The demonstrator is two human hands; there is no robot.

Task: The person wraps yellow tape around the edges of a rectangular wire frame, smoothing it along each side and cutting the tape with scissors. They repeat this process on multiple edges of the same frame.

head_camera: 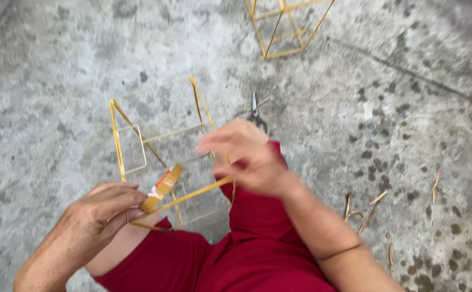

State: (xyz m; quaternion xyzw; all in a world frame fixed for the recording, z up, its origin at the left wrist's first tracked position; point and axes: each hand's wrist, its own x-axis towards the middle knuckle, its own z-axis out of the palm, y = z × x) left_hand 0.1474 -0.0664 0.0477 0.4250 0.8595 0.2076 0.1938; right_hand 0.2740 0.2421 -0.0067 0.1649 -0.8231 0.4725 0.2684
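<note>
Bamboo frame [160,135] sat on the knee; left hand [103,213] pinched a tape roll [163,186], right hand [246,159] blurred, grip unclear. Thin sticks could have snapped or slipped if tape got pulled hard.

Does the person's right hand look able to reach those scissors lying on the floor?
Probably yes. The right hand is on the stick frame, and the scissors lie just beyond its fingers on bare concrete floor, with nothing between them.
</note>
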